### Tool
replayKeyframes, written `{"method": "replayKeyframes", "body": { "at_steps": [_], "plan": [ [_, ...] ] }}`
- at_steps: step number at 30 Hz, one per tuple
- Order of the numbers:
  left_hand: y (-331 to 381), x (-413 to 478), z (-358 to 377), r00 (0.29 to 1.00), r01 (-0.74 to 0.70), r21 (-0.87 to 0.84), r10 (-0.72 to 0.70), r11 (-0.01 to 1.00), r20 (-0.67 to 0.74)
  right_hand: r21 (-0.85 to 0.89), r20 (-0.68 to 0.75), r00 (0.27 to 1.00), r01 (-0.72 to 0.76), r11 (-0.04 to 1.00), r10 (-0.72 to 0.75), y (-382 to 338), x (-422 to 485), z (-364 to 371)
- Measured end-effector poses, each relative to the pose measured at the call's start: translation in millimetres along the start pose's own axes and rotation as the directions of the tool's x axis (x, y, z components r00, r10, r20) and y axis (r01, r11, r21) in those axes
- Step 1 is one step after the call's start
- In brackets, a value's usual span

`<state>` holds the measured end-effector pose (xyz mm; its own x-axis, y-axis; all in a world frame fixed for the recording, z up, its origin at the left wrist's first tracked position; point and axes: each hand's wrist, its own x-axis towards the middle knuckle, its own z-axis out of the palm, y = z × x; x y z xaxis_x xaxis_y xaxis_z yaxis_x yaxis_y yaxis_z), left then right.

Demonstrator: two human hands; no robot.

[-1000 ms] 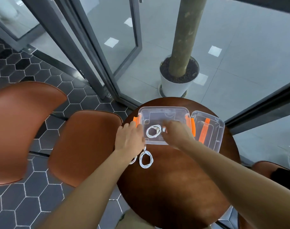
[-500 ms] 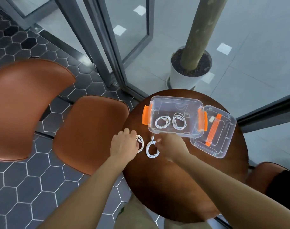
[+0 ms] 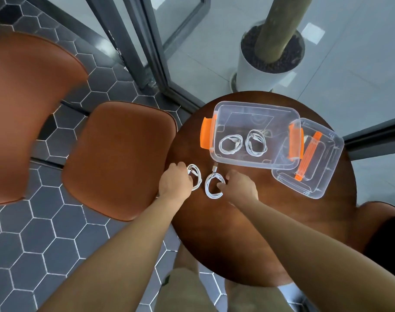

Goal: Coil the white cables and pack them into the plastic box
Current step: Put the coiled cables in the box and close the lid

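2 coils already in the plastic box (image 3: 255, 113). My left hand (image 3: 175, 182) touches 1 coiled cable (image 3: 195, 176), grip hidden. Right hand (image 3: 239, 186) fingertips pinch the other coil (image 3: 211, 188). Pinch all loops together, lift flat.

White cables (image 3: 230, 144); clear box (image 3: 255, 113), orange latches (image 3: 206, 136); brown table (image 3: 248, 233).
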<state>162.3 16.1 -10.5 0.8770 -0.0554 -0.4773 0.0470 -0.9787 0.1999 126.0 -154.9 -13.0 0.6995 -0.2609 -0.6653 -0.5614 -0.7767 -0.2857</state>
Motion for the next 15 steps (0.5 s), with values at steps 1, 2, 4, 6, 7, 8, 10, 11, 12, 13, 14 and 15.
{"method": "replayKeyframes", "body": {
  "at_steps": [1, 2, 4, 6, 7, 8, 10, 11, 12, 13, 14, 15],
  "plan": [
    [-1, 3, 3, 1.0, 0.007, -0.005, -0.007, 1.0, 0.005, 0.005, 0.0, 1.0, -0.007, 1.0, 0.007, 0, 3, 3],
    [-2, 5, 6, 1.0, 0.013, -0.013, -0.013, 1.0, 0.009, 0.008, -0.002, 1.0, -0.014, 1.0, 0.014, 1, 5, 5],
    [-2, 8, 10, 0.999, 0.025, -0.026, -0.025, 0.999, 0.02, 0.007, -0.011, 1.0, -0.028, 1.0, 0.028, 1, 9, 9],
    [-2, 11, 14, 0.999, 0.035, -0.026, -0.035, 0.999, 0.008, -0.002, -0.013, 0.999, -0.032, 0.999, 0.032, 1, 12, 11],
    [-2, 12, 16, 0.999, 0.038, -0.023, -0.038, 0.999, -0.006, -0.008, -0.012, 0.999, -0.033, 0.999, 0.033, 0, 14, 12],
    [-2, 14, 17, 0.999, 0.039, -0.021, -0.04, 0.999, -0.024, -0.012, -0.01, 0.999, -0.034, 0.999, 0.034, 0, 15, 12],
    [-2, 16, 19, 0.998, 0.047, -0.016, -0.047, 0.999, -0.051, -0.02, -0.011, 0.999, -0.044, 0.999, 0.043, 0, 17, 12],
    [-3, 16, 19, 0.997, 0.051, -0.017, -0.052, 0.999, -0.058, -0.025, -0.013, 0.999, -0.049, 0.999, 0.048, 0, 18, 12],
    [-3, 17, 19, 0.997, 0.055, -0.024, -0.056, 0.998, -0.06, -0.029, -0.014, 0.999, -0.05, 0.998, 0.05, 1, 18, 11],
    [-4, 17, 19, 0.996, 0.058, -0.035, -0.06, 0.998, -0.06, -0.031, -0.012, 0.999, -0.049, 0.998, 0.049, 1, 18, 11],
    [-4, 16, 19, 0.996, 0.06, -0.049, -0.063, 0.997, -0.061, -0.029, -0.009, 0.999, -0.051, 0.998, 0.051, 1, 18, 10],
    [-4, 16, 19, 0.996, 0.065, -0.064, -0.068, 0.996, -0.06, -0.022, -0.005, 0.999, -0.054, 0.998, 0.054, 1, 17, 9]
  ]
}}
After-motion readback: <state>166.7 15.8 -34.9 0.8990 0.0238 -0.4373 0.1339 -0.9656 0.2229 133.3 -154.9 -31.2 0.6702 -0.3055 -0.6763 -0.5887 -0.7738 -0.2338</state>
